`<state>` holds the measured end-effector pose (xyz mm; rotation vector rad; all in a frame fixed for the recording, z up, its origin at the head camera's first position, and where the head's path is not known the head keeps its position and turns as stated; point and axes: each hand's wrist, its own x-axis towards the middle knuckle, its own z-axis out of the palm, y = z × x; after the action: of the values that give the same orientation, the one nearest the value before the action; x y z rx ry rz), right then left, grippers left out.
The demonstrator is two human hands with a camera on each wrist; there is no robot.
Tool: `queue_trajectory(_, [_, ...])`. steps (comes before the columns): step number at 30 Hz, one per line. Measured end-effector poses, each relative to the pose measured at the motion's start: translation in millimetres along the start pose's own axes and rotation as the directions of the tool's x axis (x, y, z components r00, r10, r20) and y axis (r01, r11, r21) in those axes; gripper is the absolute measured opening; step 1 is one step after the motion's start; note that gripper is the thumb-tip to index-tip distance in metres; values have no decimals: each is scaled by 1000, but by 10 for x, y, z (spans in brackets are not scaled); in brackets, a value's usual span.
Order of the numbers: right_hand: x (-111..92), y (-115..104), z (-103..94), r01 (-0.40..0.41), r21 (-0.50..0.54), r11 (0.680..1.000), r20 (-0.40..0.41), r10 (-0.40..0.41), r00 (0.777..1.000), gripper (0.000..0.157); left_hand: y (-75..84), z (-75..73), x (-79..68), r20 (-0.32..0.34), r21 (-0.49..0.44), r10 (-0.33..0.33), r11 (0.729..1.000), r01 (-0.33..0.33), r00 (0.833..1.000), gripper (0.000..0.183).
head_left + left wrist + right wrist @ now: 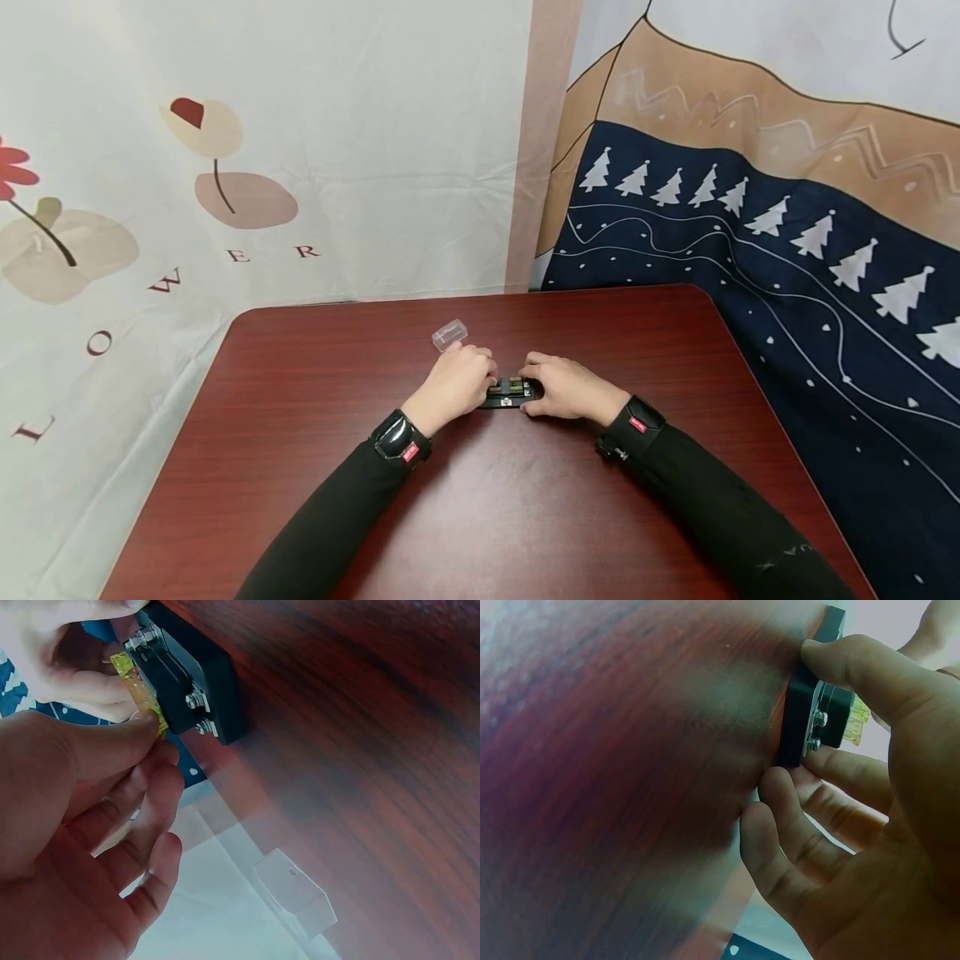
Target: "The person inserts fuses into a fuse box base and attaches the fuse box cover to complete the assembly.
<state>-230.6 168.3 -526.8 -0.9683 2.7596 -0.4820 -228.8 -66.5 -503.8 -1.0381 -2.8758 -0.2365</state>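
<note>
A black fuse holder (504,402) with metal screw terminals sits on the table between both hands. My left hand (459,377) pinches a translucent yellow blade fuse (139,691) between thumb and index finger, right at the holder's raised middle block. In the left wrist view its other fingers are loosely bent. My right hand (568,387) grips the right end of the holder, thumb on one long side and fingers on the other. The right wrist view shows the yellow fuse (857,721) against the block; how deep it sits is hidden.
A clear plastic cover (450,334) lies on the reddish-brown table (315,500), just beyond my left hand. Patterned cloths (420,167) hang behind the table's back edge. Both wrists wear black straps (633,427).
</note>
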Motion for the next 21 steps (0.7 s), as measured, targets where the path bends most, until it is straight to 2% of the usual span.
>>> queue_trajectory(21, [0,-16,-4,4,-22,1000,-6,-5,1000,49,2,20,-68,-53,-4,9,1000,-10,999,9])
